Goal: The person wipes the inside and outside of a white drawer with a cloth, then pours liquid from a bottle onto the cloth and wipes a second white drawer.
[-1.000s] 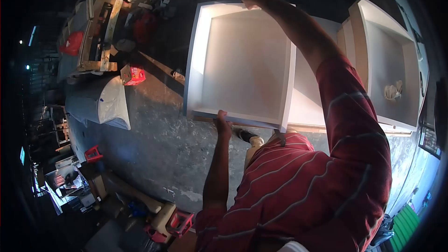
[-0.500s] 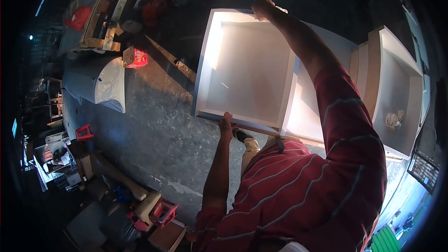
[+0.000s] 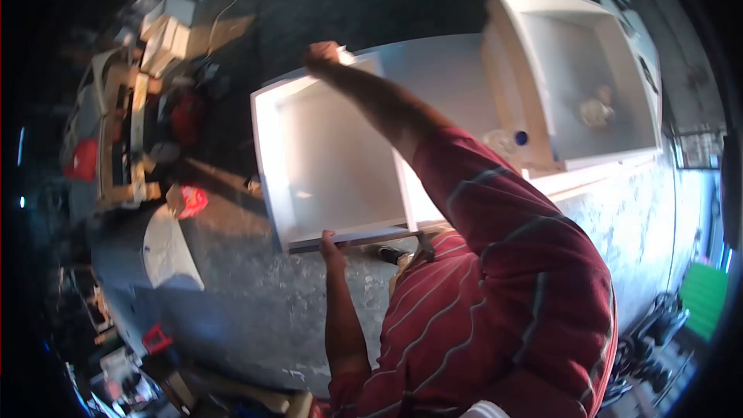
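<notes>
A shallow white open box (image 3: pixel 340 159) lies in front of me on a larger white panel piece (image 3: pixel 441 70). My left hand (image 3: pixel 331 244) is closed on its near edge, close to the near left corner. Reaching across the box, my right hand (image 3: pixel 323 54) is closed at the far edge, with a small white thing beside it that I cannot make out. Its fingers are partly hidden and blurred.
At the right stands another white open box (image 3: pixel 584 70) with a crumpled pale thing (image 3: pixel 597 108) inside. A blue round object (image 3: pixel 522 138) is beside it. To the left are a wooden frame (image 3: pixel 138 139), a red carton (image 3: pixel 192 201), a curved white sheet (image 3: pixel 166 251) and a red stool (image 3: pixel 156 338).
The view has turned, so the boxes and both hands appear further left, and the near edge lower. Both hands remain at the white box. The blue round object has come into view.
</notes>
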Demonstrator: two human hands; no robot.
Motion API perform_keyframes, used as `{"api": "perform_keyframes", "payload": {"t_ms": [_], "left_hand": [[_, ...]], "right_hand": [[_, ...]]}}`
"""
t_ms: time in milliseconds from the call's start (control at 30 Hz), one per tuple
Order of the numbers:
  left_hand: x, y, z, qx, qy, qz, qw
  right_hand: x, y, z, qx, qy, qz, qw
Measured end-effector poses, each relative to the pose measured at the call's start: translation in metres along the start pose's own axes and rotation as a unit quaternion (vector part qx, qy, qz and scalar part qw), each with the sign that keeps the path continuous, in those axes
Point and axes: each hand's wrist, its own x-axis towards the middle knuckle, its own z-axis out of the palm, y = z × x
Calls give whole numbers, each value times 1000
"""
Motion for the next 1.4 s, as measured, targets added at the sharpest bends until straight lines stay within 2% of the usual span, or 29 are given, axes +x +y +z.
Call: {"api": "perform_keyframes", "payload": {"t_ms": [33,100,167,233,300,333,367,400,433,500,533,600,633,700,767,867,900,967,1033,1100,1167,1233,1267,1367,1400], "left_hand": [[1,2,-3,-14,-22,8,1000],[-2,4,2,-23,-62,24,997],[-9,12,8,-8,-47,50,998],[-9,16,6,18,-88,70,993],[-21,13,6,-5,-78,72,994],[-26,8,5,4,-97,74,993],[-31,3,2,14,-66,92,993],[-34,-4,-6,21,-30,111,993],[-46,-12,-14,41,-47,130,990],[-55,-34,-43,100,-77,176,976],[-45,-52,-63,140,-89,203,965],[-47,-77,-91,183,-81,199,959],[-42,-91,-105,184,-81,197,960],[-33,-113,-130,282,-67,197,937],[-44,-122,-138,303,-67,186,932],[-67,-128,-115,337,-86,184,919],[-80,-128,-102,354,-104,189,910],[-103,-129,-68,372,-109,172,906],[-119,-138,-21,402,-139,150,893],[-134,-153,18,356,-177,168,902],[-145,-164,61,358,-200,137,902],[-154,-165,91,355,-211,113,904],[-157,-166,104,375,-230,127,889],[-161,-165,135,400,-244,139,872],[-161,-161,142,402,-241,138,872]], "right_hand": [[-29,-12,-37,-112,20,-59,992],[-78,-32,-102,51,-90,12,995],[-111,-21,-112,83,-32,-151,985],[-180,-14,-164,234,-21,-170,957],[-237,14,-187,300,2,-114,947],[-272,28,-212,332,-28,-125,934],[-307,42,-246,363,-61,-140,919],[-338,52,-276,329,-67,-116,935],[-368,63,-302,295,-76,-92,948],[-413,101,-333,296,-37,-43,953],[-437,109,-356,296,-16,37,954],[-471,145,-381,321,38,100,941],[-486,157,-394,290,61,98,950],[-511,172,-409,312,84,129,938],[-527,187,-412,336,92,164,923],[-538,230,-400,342,33,115,932],[-540,241,-401,354,-11,97,930],[-545,280,-403,286,-153,46,945],[-551,321,-398,236,-234,203,921],[-567,399,-378,222,-246,300,895],[-588,460,-386,169,-209,330,905],[-612,536,-383,265,-81,467,840],[-623,549,-397,341,27,489,803],[-640,603,-431,434,139,501,736],[-645,619,-438,423,138,513,734]]}}
